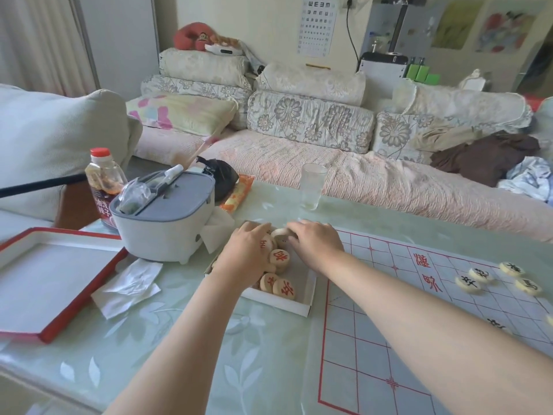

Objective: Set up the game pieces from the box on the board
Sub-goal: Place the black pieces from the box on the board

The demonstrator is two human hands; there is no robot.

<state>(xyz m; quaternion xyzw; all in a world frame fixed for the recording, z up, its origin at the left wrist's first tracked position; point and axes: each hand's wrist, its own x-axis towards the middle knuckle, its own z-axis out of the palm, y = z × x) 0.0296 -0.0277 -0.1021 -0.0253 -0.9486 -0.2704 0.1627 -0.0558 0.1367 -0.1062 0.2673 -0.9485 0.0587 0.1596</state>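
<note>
A shallow white box (294, 304) sits on the table left of the paper board (389, 339), which has a red grid. Several round wooden pieces with red characters lie in the box, among them one (279, 257) between my hands and two at the near side (283, 289). My left hand (245, 250) rests palm down over the box's left part, covering pieces. My right hand (315, 239) reaches into the box's far end, its fingers curled around a pale piece (279, 232). Several pieces with black characters (480, 275) stand on the board's far right.
A red-rimmed box lid (45, 283) lies at the left. A grey-and-white container (167, 217), a bottle (103, 181), crumpled tissues (128, 286), a drinking glass (312, 187) and a black bag (220, 175) stand beyond the box. A sofa runs behind the table.
</note>
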